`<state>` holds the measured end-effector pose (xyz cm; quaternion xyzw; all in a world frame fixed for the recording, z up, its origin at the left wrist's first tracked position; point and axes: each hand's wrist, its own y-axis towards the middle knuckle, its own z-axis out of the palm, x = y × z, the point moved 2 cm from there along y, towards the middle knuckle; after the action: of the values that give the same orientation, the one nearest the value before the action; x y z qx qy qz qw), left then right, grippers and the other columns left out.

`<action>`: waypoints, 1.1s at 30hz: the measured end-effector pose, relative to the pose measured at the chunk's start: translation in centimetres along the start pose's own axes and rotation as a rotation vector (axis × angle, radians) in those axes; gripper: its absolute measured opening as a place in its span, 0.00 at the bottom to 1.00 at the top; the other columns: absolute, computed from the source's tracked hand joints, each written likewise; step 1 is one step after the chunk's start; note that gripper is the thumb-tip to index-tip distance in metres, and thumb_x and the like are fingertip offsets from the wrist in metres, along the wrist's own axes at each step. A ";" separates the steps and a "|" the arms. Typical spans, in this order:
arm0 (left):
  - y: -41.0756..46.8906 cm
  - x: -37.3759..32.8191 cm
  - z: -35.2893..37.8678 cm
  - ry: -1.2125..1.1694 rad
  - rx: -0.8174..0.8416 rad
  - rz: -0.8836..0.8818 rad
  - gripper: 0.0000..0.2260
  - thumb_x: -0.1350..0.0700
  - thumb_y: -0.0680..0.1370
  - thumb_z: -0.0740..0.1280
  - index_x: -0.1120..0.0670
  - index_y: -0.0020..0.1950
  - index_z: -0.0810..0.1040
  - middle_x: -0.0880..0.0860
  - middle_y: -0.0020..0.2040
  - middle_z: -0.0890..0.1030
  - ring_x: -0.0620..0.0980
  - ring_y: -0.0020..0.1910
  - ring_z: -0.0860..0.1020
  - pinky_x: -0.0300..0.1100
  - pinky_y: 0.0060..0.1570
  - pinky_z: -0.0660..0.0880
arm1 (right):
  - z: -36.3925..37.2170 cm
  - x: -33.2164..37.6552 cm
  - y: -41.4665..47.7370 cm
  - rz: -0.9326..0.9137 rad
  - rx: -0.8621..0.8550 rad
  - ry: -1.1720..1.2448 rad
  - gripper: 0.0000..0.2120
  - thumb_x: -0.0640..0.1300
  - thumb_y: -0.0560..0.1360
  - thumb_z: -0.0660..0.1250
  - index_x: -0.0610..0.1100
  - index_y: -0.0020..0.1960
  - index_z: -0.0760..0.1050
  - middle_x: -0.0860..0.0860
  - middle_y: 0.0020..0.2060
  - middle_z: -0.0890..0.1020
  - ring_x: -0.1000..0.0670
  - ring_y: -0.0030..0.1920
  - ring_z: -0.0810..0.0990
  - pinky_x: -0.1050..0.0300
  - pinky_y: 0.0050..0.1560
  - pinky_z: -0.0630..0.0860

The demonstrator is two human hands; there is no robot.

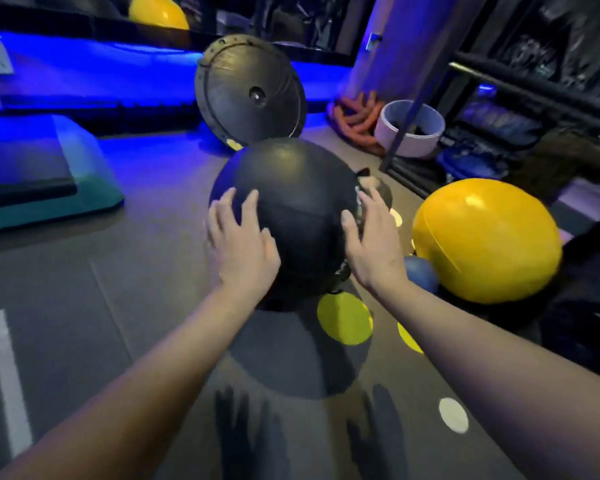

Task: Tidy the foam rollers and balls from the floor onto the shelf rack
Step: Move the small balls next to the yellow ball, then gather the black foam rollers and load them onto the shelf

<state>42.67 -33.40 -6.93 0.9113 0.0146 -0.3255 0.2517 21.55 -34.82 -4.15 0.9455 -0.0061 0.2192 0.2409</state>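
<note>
A black ball (291, 202) looks matt and rubbery with a dull sheen, a yellow ball (489, 240) looks smooth and glossy, and the grey floor (84, 271) is matt matting.

A gym.
Rubber floor (84, 289), aerobic step (42, 178), upturned balance dome (250, 95), black ball (291, 181), yellow ball (485, 240), a rack (534, 84), blue lighting.

The large ball (291, 188) is coloured matt black, with pale markings seen on its side. A second ball (489, 240) is finished in glossy yellow, and a small ball (421, 273) is coloured dark blue. The floor (84, 289) is covered in grey and marked with yellow dots (343, 318), one white dot (453, 415) and a white line (4, 358). The step platform (97, 188) is coloured teal, its top black. The rope (357, 119) is coloured orange, the bucket (395, 140) white.
</note>
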 end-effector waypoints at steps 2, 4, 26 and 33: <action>0.1 0.2 2.2 -0.017 0.247 0.003 0.29 0.57 0.80 0.65 0.54 0.81 0.63 0.59 0.81 0.58 0.62 0.79 0.59 0.56 0.78 0.58 | 0.6 0.2 0.8 -0.117 0.041 -0.076 0.32 0.59 0.82 0.56 0.42 0.80 0.62 0.44 0.80 0.62 0.43 0.79 0.62 0.46 0.79 0.59; -0.3 0.1 3.9 -0.091 0.442 0.122 0.31 0.59 0.83 0.63 0.54 0.83 0.53 0.59 0.83 0.52 0.59 0.82 0.55 0.51 0.79 0.55 | 1.8 0.3 1.6 -0.152 0.120 -0.125 0.33 0.61 0.82 0.55 0.47 0.82 0.56 0.49 0.82 0.59 0.42 0.80 0.59 0.41 0.78 0.59; -25.6 16.0 -31.6 0.597 0.221 -0.768 0.23 0.60 0.78 0.67 0.59 0.73 0.69 0.60 0.67 0.71 0.60 0.68 0.73 0.46 0.69 0.65 | 14.7 26.4 -20.8 -0.637 0.757 0.087 0.29 0.47 0.76 0.68 0.41 0.75 0.65 0.40 0.77 0.61 0.36 0.76 0.61 0.37 0.75 0.59; -39.8 15.3 -44.5 0.730 0.324 -1.070 0.41 0.33 0.72 0.67 0.54 0.78 0.65 0.56 0.71 0.70 0.56 0.71 0.72 0.46 0.73 0.67 | 13.8 38.2 -31.8 -0.668 1.042 0.329 0.30 0.56 0.79 0.65 0.41 0.75 0.63 0.38 0.77 0.60 0.34 0.72 0.66 0.40 0.68 0.66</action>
<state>73.23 20.05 -4.58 0.8563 0.5001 -0.0742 -0.1056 65.45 -9.41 -13.48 0.8434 0.4334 0.2489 -0.1971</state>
